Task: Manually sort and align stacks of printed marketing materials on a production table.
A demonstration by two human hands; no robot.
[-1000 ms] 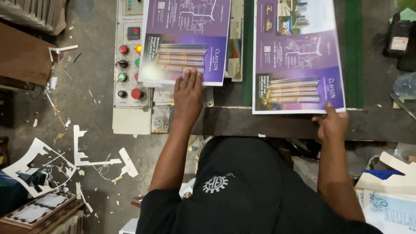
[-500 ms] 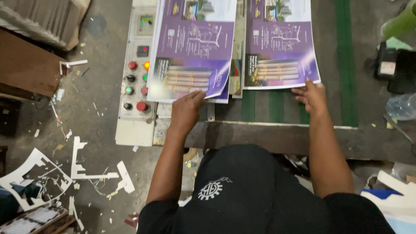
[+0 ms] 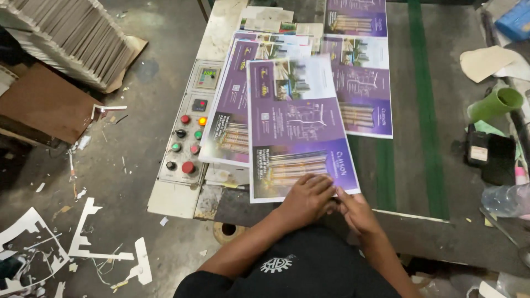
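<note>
Workshop floor, dark worktop [image 3: 441,165] with green stripes, paper scraps on the concrete at 8 o'clock.

Left hand [image 3: 306,201]: palm down, fingers loosely together, flat on the near edge of the top purple printed sheet [image 3: 298,127]. Not pinching, just pressing. Right hand [image 3: 356,212]: just beside the left, touching it, fingers extended onto the sheet's near right corner; whether it grips the edge, cannot tell.

Top sheet lies tilted slightly, straight ahead at 12 o'clock of the hands, overlapping a second purple sheet [image 3: 232,110] at 11 o'clock and partly covering a third sheet [image 3: 364,94] at 1 o'clock.

Control panel [image 3: 187,138] with red, green and orange buttons at 10 o'clock, second sheet overhanging it. Green cup [image 3: 494,105] on its side at 2 o'clock, black device [image 3: 488,157] below it, clear plastic bottle [image 3: 505,200] at 3 o'clock. Stacked board pile [image 3: 72,38] far at 10 o'clock on the floor.
</note>
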